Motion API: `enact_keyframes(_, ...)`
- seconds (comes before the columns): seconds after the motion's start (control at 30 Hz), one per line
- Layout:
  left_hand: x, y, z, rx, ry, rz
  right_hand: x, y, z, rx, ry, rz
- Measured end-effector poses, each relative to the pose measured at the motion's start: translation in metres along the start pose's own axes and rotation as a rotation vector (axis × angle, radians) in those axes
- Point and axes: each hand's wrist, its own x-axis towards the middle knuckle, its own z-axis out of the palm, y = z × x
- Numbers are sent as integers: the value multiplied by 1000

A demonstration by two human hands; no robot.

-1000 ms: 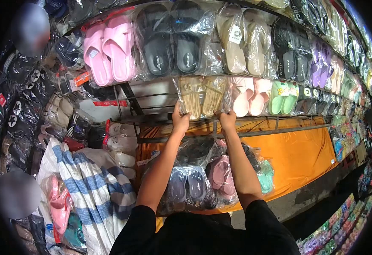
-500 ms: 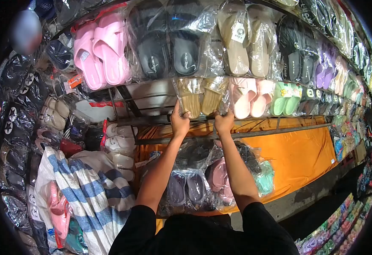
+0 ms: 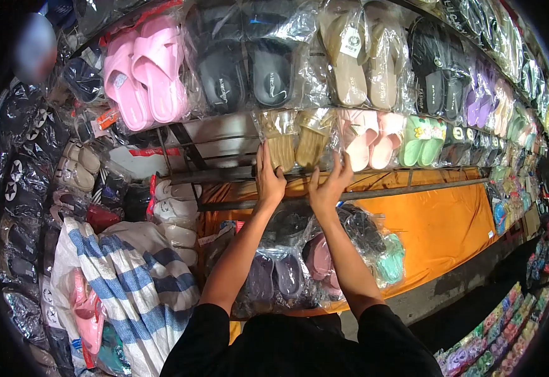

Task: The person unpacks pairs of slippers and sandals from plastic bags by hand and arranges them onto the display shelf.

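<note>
A bagged pair of gold-tan sandals (image 3: 281,149) stands upright on the rack's middle row, left of a bagged light pink pair (image 3: 362,141). My left hand (image 3: 269,179) is at the lower left edge of the gold-tan pair, fingers pointing up and touching the plastic. Just below its lower right corner is my right hand (image 3: 329,188), fingers spread, with nothing held. Above hang bagged black slides (image 3: 271,75) and beige sandals (image 3: 349,69).
Below the rack bar (image 3: 412,190) is an orange cloth (image 3: 437,226) with bagged slippers (image 3: 287,276) piled on it. A blue-and-white striped sack (image 3: 130,276) sits at lower left. Pink crossed slides (image 3: 155,75) are at upper left.
My right hand has let go of the bag's lower right corner and its fingers have spread. My left hand's fingers have straightened upward along the bag. The gold-tan pair sits slightly higher in view.
</note>
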Motion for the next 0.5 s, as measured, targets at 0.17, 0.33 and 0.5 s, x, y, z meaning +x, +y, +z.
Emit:
enact_keyframes(0.17, 1, 1, 2, 40, -22, -21, 7, 8, 15, -52, -309, -102)
enact_keyframes(0.33, 4, 5, -5, 28, -58, -26, 7, 30, 24, 4, -343, -144)
enact_keyframes(0.5, 1, 4, -10, -61, -63, -35, 7, 29, 20, 29, -389, -131)
